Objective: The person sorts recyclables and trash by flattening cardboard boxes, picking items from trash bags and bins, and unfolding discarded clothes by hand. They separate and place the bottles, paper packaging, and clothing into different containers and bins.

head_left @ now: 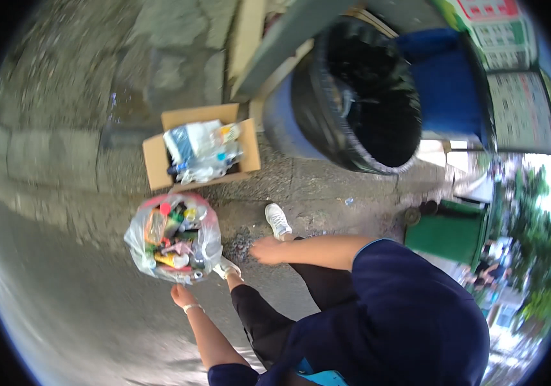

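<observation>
A clear plastic bag (211, 241) stands wide at the mouth on the pavement, filled with bottles, cans and other mixed waste; a yellow can (172, 259) and a red cap (165, 208) show inside. My left hand (183, 296), with a light band at the wrist, is close to the bag's near edge. Its fingers are small and blurred, so whether they grip the bag's edge is unclear. My right hand (266, 250) hangs to the right of the bag, apart from it, with loose fingers and nothing visible in them. Beyond the bag, an open cardboard box (155, 162) holds plastic bottles and packaging.
A large blue bin (279, 122) lined with a black bag (317, 90) stands at the far right of the box. Another blue bin (443, 87) and sign panels (523, 109) are beside it. A green wheeled bin (446, 235) is farther right. My white shoes (278, 220) are near the bag.
</observation>
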The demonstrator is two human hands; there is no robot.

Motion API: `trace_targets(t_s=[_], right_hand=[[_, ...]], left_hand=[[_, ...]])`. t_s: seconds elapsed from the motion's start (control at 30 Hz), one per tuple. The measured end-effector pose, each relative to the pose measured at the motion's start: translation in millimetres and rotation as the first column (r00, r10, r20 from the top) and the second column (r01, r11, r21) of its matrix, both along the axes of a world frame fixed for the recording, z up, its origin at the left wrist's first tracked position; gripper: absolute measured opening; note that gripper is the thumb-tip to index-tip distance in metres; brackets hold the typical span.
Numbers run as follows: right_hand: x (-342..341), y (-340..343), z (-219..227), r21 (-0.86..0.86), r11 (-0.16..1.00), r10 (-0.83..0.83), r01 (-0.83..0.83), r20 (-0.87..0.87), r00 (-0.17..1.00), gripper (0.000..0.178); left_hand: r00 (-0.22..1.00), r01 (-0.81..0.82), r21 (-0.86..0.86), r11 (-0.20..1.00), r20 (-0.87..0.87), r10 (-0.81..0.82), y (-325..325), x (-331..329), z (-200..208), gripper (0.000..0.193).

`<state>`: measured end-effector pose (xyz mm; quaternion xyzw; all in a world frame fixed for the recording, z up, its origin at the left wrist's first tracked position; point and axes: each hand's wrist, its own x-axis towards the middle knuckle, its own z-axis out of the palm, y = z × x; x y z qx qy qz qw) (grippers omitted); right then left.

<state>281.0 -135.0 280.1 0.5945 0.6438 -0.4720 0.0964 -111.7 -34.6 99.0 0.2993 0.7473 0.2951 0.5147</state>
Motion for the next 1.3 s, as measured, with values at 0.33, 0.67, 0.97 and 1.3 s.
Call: trace_targets(t_s=[0.33,0.67,0.97,1.3], right_hand=[[161,-258,99,-0.076,0.707,-0.627,0.703,0.391,0.674,0.039],[228,-308,183,0.003,0.494,-0.869,0.87,0.033,0.493,0.034],[429,-248,244,0.897,-0.026,-0.87,0.442,-0.238,0.431,0.023],[450,-224,202,0.771,0.184,-0.946,0.609,-0.029,0.322,0.027]], left_hand=[[0.768,0.633,-0.119,0.765,-0.03,-0.64,-1,165,152,0.028],[0.588,0.76,0.507,0.407,-0.269,-0.763,-19,484,346,0.027],[0.048,0.776,0.57,-0.269,-0.478,-0.877,-98,727,432,0.023],[-0.606,0.724,-0.16,-0.671,-0.613,-0.507,-83,873,255,0.061]])
